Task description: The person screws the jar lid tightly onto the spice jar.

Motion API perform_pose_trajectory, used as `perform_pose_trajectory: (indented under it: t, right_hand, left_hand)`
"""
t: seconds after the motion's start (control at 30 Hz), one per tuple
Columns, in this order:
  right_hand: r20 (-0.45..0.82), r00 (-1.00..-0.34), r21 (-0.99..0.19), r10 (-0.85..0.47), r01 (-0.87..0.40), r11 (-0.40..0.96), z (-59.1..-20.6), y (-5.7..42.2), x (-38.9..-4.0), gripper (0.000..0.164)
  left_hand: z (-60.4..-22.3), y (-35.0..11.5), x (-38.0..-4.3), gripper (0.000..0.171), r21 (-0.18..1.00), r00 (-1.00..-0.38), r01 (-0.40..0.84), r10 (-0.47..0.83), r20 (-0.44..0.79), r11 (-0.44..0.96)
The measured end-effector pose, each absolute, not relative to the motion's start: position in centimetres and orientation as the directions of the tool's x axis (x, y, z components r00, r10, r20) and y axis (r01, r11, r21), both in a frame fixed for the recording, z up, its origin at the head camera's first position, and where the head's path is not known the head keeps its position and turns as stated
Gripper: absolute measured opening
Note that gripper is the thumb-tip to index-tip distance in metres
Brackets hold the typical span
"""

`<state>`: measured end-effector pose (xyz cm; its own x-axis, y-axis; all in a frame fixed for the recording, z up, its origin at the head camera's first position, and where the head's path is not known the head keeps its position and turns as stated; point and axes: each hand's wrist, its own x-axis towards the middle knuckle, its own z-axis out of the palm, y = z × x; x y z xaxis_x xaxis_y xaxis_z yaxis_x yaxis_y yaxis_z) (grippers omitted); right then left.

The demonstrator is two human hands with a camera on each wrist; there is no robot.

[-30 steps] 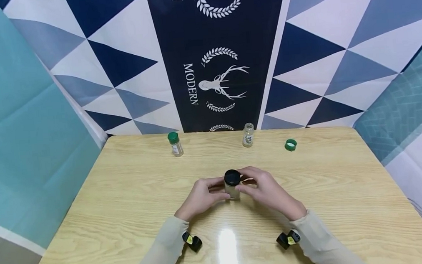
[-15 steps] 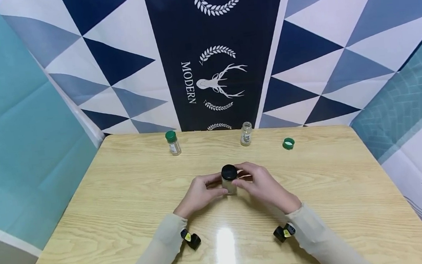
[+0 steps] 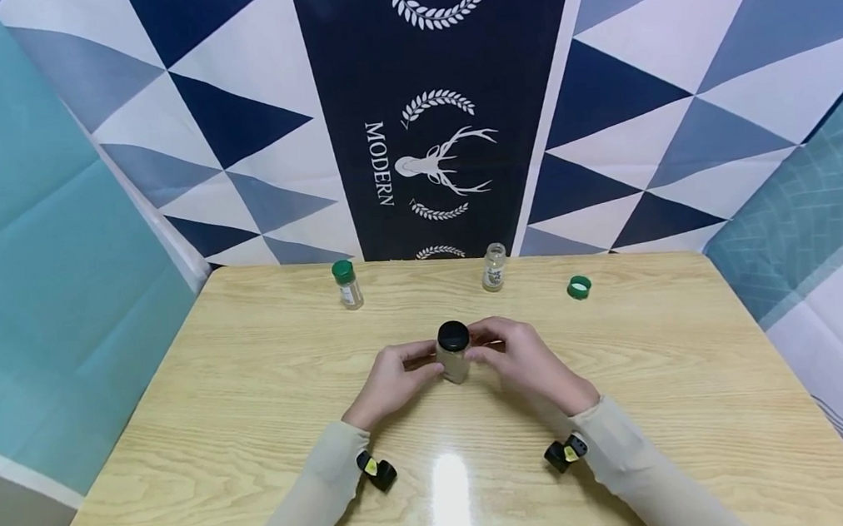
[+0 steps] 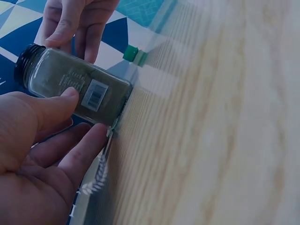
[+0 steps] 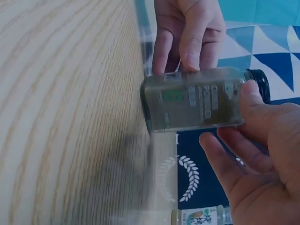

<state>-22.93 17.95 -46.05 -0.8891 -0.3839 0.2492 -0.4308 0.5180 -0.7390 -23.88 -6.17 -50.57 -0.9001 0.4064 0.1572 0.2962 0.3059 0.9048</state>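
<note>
A glass spice jar point(image 3: 454, 363) with a black lid point(image 3: 454, 335) stands nearly upright between the two hands, its base on or just above the wooden table. My left hand point(image 3: 390, 381) holds the left side of the jar; in the left wrist view its thumb lies by the barcode label point(image 4: 95, 95). From the other side my right hand point(image 3: 528, 360) grips the jar higher up, and the right wrist view has its thumb just below the lid point(image 5: 259, 85). Brownish-grey contents fill much of the glass.
Toward the back of the table point(image 3: 264, 352) stand a green-capped spice jar point(image 3: 348, 288) at left and an uncapped glass jar point(image 3: 493, 269) near the middle. A loose green cap point(image 3: 578, 287) lies to its right. Patterned cloth point(image 3: 434, 61) hangs behind the table.
Both hands have shifted the black-lidded jar slightly away from the body and to the left. The green-capped jar, the uncapped jar and the loose cap stay in place.
</note>
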Motion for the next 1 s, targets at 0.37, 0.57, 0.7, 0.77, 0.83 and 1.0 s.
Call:
perform_pose_trajectory:
  t: [0.37, 0.57, 0.7, 0.77, 0.83, 1.0]
  right_hand:
    - [0.236, -0.886, -0.734, -0.400, -0.432, 0.524, -45.9, 17.9, -23.1, 0.036]
    - [0.215, -0.882, -0.742, -0.418, -0.426, 0.517, -45.6, 17.3, -23.4, 0.039]
    - [0.195, -0.881, -0.754, -0.431, -0.416, 0.509, -45.3, 16.9, -23.6, 0.040]
    - [0.187, -0.882, -0.755, -0.433, -0.411, 0.511, -45.2, 16.8, -23.8, 0.040]
    - [0.178, -0.885, -0.755, -0.431, -0.404, 0.517, -45.2, 16.8, -23.9, 0.040]
    - [0.162, -0.899, -0.769, -0.406, -0.373, 0.520, -45.3, 16.8, -24.2, 0.040]
  left_hand:
    - [-50.7, -6.0, -24.2, 0.027, 0.942, -0.937, 0.240, 0.309, 0.161, 0.236]
    - [-50.4, -6.0, -24.1, 0.033, 0.950, -0.924, 0.229, 0.355, 0.143, 0.211]
    - [-50.5, -6.3, -24.3, 0.041, 0.949, -0.902, 0.239, 0.408, 0.139, 0.206]
    - [-50.5, -6.4, -24.5, 0.045, 0.951, -0.894, 0.240, 0.427, 0.138, 0.195]
    - [-50.6, -6.3, -24.7, 0.047, 0.948, -0.889, 0.247, 0.437, 0.138, 0.202]
    - [-50.6, -6.0, -25.2, 0.046, 0.914, -0.898, 0.297, 0.405, 0.169, 0.277]
